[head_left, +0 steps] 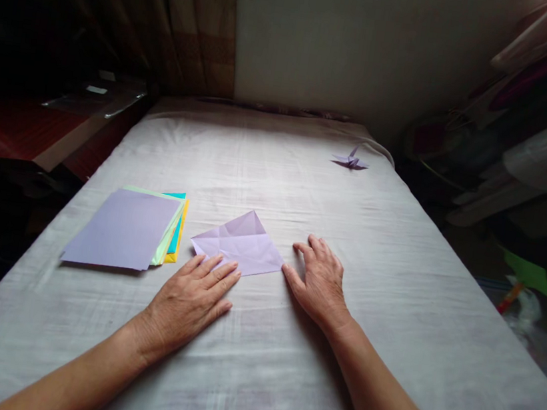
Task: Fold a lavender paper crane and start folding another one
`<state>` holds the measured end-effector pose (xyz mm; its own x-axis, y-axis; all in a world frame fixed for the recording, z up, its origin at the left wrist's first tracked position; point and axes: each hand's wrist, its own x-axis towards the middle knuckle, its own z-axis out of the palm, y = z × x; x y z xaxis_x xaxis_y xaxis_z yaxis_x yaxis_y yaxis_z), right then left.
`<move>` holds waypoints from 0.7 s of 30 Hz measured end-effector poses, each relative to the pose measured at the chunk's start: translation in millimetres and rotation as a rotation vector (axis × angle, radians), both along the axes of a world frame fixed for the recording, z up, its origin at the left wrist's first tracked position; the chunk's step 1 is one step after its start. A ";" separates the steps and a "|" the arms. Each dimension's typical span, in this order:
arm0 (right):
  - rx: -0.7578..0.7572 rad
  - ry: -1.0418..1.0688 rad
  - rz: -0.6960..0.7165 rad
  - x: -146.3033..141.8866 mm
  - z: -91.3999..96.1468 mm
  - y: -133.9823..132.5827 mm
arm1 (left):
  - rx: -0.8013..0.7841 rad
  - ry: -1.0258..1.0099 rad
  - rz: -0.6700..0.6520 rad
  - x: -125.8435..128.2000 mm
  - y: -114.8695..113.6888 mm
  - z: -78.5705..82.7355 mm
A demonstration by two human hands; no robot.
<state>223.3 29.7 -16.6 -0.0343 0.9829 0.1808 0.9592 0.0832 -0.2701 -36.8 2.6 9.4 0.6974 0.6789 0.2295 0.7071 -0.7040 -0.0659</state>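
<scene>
Left hand (192, 305) flat, fingertips (217, 260) on creased lilac origami paper (242, 247), right hand (320, 280) loosely spread, thumb (291, 278) at the paper's corner

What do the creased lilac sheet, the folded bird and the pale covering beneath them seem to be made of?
Creased lilac sheet: probably thin matte paper, judging by its sharp fold lines.
Folded bird: likely similar paper, given its crisp points; too small to judge finish.
Pale covering: apparently dull woven cloth, with soft wrinkles; fibre unclear.
</scene>
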 end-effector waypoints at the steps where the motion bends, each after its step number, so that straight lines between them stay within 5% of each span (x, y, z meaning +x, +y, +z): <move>1: -0.001 -0.004 0.000 -0.1 0.4 0.0 | 0.002 0.010 -0.004 -6.2 -0.2 1.0; 9: -0.014 -0.006 0.000 0.4 1.4 0.3 | -0.037 0.051 0.032 -38.7 -7.7 2.5; 21: 0.119 -0.016 0.034 1.1 -10.5 -0.2 | -0.025 0.019 0.025 -45.9 -4.5 -0.8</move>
